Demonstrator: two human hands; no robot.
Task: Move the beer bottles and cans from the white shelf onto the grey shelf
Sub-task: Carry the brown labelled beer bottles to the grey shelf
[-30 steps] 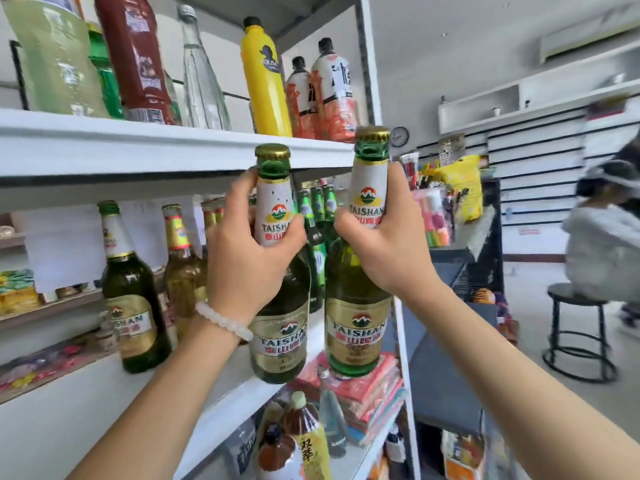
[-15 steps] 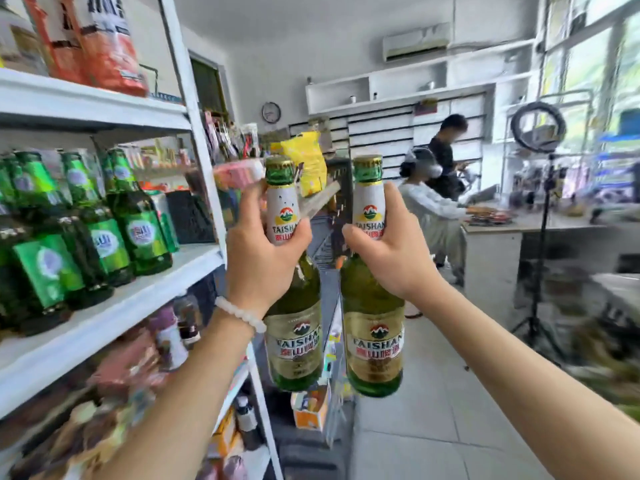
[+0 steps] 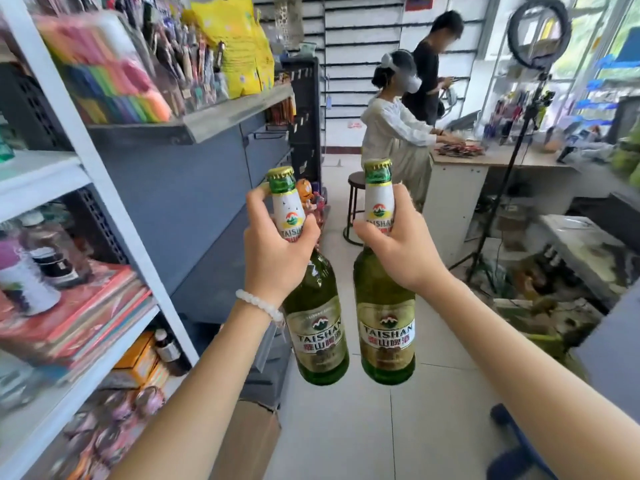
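Two green glass beer bottles, that's what I'm carrying, each with a gold cap, a white neck label and a gold Taishan body label. My left hand is wrapping its fingers tight round the neck of the left bottle, and my right hand is doing likewise on the right bottle. Both are hanging upright, just beside each other, out over the tiled floor. I'm wearing one white bead bracelet on the left wrist. Left of me the white shelf is passing; behind it the grey shelf is stacked with colourful goods. Farther off, two people at a counter.
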